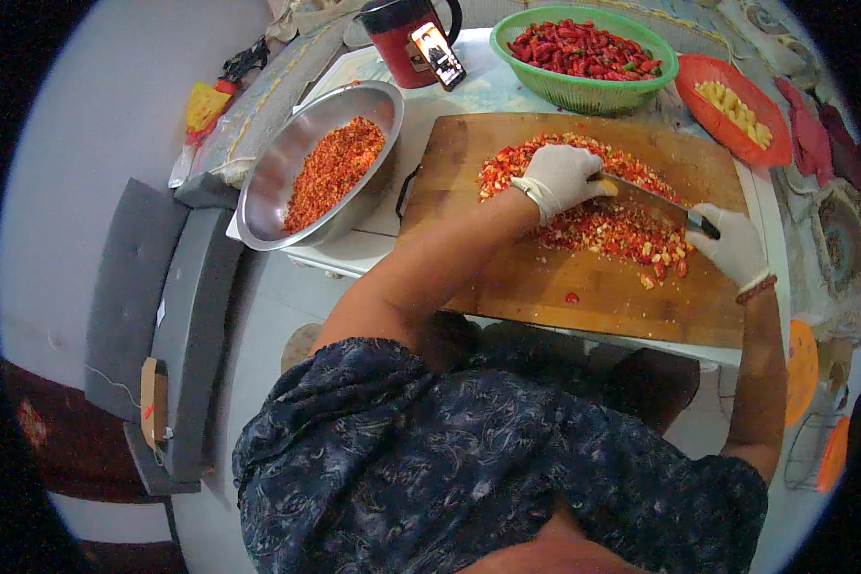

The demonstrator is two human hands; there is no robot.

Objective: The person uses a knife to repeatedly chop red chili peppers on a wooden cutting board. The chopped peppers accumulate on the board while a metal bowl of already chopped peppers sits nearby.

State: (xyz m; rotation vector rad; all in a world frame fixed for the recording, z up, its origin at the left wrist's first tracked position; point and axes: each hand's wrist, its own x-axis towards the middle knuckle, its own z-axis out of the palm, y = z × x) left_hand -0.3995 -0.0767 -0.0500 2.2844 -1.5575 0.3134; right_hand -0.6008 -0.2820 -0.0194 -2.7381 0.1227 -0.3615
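A kitchen knife [649, 195] spans the chopped red chillies [610, 233] on a wooden cutting board [488, 280]. My right hand [730, 242], in a pale glove, grips its black handle. Also gloved, my left hand [561, 178] holds the far end of the blade, its fingertips stained orange. Chopped chilli with pale bits lies on both sides of the blade, heaped beyond it and spread on the near side. The blade's lower edge is partly hidden among the pieces.
Left of the board, a steel bowl [262, 204] holds finely chopped chilli. Behind stand a jug [394, 43] with a phone [439, 56] leaning on it and a green basket [581, 90] of whole red chillies. A red tray [696, 93] with pale peeled cloves sits at the right corner.
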